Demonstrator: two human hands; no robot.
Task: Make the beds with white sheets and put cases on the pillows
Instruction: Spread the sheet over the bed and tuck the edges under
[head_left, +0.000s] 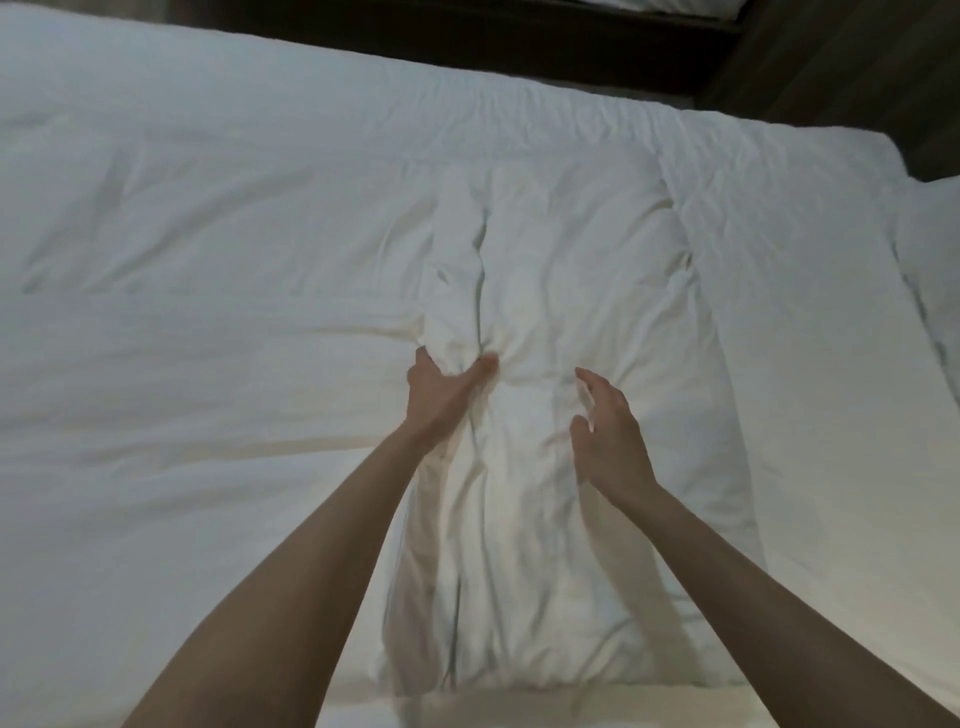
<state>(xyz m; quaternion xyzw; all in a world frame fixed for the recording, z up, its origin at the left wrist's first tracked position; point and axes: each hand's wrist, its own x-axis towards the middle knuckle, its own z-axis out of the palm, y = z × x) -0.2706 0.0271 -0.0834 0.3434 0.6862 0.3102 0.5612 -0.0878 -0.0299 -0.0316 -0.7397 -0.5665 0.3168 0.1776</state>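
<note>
A white pillow (561, 291) in a wrinkled white case lies lengthwise on the bed in front of me. My left hand (441, 395) grips a bunched fold of the case near the pillow's middle left. My right hand (608, 436) hovers just above the pillow's right side, fingers apart and curved, holding nothing. A white sheet (208, 260) covers the bed to the left, lightly creased.
A second white pillow or folded duvet (810, 291) lies along the right of the bed. Another white cushion (935, 249) shows at the far right edge. Dark wooden furniture (571, 47) runs behind the bed at the top.
</note>
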